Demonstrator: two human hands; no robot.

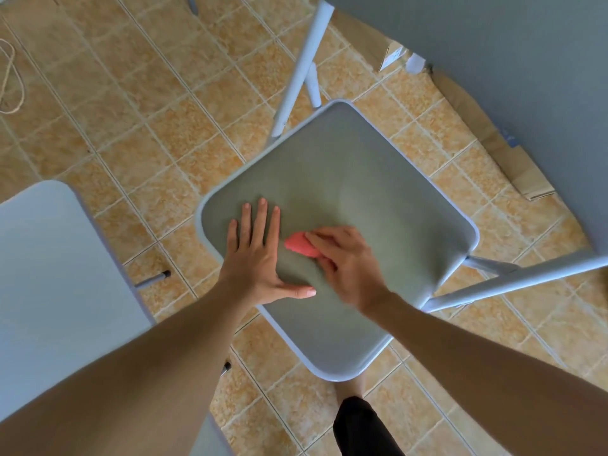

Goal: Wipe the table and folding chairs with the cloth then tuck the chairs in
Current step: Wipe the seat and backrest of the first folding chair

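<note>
A grey folding chair (pixel 342 205) stands open on the tan tiled floor (pixel 138 103), its padded seat turned corner-on to the person bending over it. The left hand (pixel 260 255) lies flat on the seat near its left corner, fingers spread straight and thumb stretched out sideways, holding nothing. Just beside it the right hand (pixel 342 258) is closed around a bunched pink cloth (pixel 301 245), which it presses against the seat pad; the hand is blurred. The cloth sits between the two hands, its free end poking out toward the left hand without quite touching it.

The grey desk (pixel 493 77) fills the upper right, its edge well apart from the seat, with one of its pale legs (pixel 304 67) slanting down to the floor. Flattened brown cardboard (pixel 487 133) lies under the desk's edge. A second pale chair (pixel 56 258) (only partly visible) stands to the left. A loop of string (pixel 11 80) lies on the floor at far left.
</note>
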